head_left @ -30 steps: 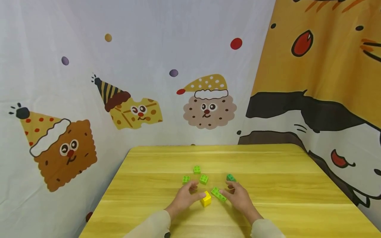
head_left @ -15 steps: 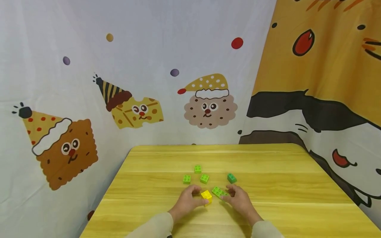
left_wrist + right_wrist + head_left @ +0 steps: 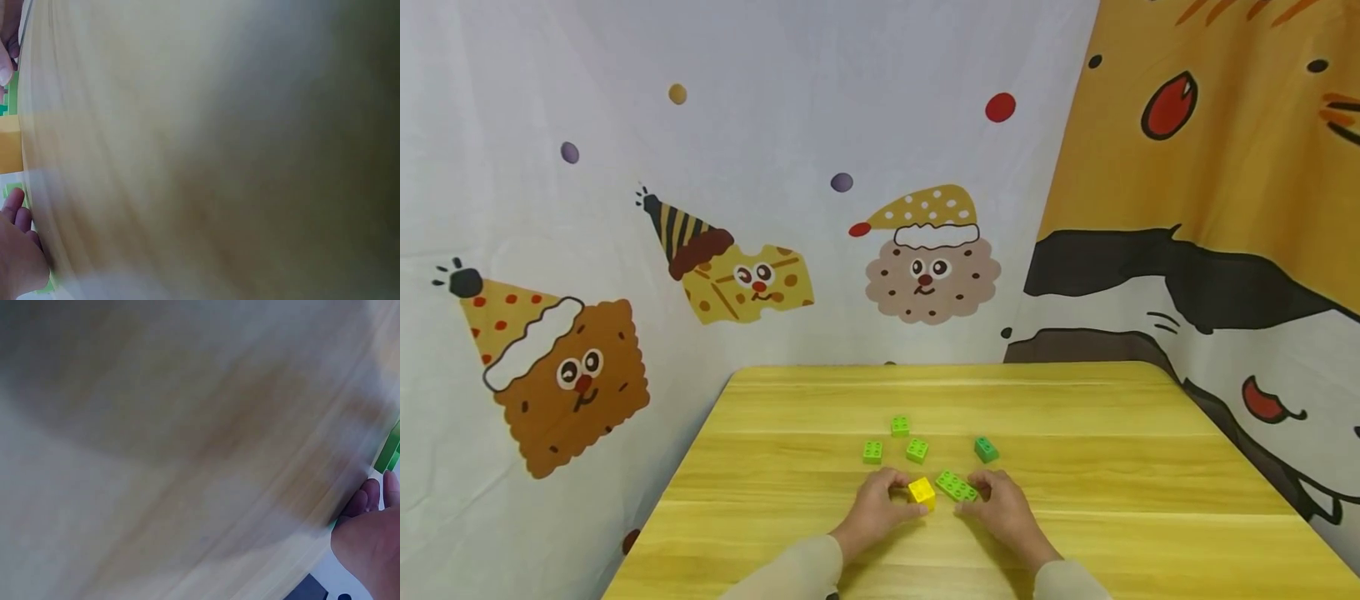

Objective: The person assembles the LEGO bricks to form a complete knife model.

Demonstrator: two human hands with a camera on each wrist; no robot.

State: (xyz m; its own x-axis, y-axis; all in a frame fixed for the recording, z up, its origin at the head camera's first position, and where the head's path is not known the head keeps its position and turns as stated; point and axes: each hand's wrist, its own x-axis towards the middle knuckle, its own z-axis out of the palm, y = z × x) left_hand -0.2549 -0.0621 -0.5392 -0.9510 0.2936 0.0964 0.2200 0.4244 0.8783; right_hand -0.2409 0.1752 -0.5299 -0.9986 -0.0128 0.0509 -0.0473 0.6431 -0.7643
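A yellow block (image 3: 922, 493) sits on the wooden table between the thumb and forefinger of my left hand (image 3: 877, 504). The thumb lies along its near side; the fingers stay loosely bent, with a gap to the block in the left wrist view. My right hand (image 3: 1002, 508) is around the near right end of a long light-green building brick (image 3: 957, 486), thumb in front and fingers beyond it. Whether that thumb touches the brick is hard to tell. The right wrist view catches only an edge of the green brick (image 3: 389, 450) beside the fingertips.
Three small light-green bricks, left (image 3: 872, 452), middle (image 3: 917, 451) and far (image 3: 900, 426), lie beyond the left hand. A dark-green sloped brick (image 3: 987, 449) lies beyond the right hand. A printed cloth (image 3: 775, 100) hangs behind the table (image 3: 1075, 408).
My left thumb has moved from the yellow block's top to its near side, and the block now shows its top differently. My right hand has drawn back slightly from the dark-green brick.
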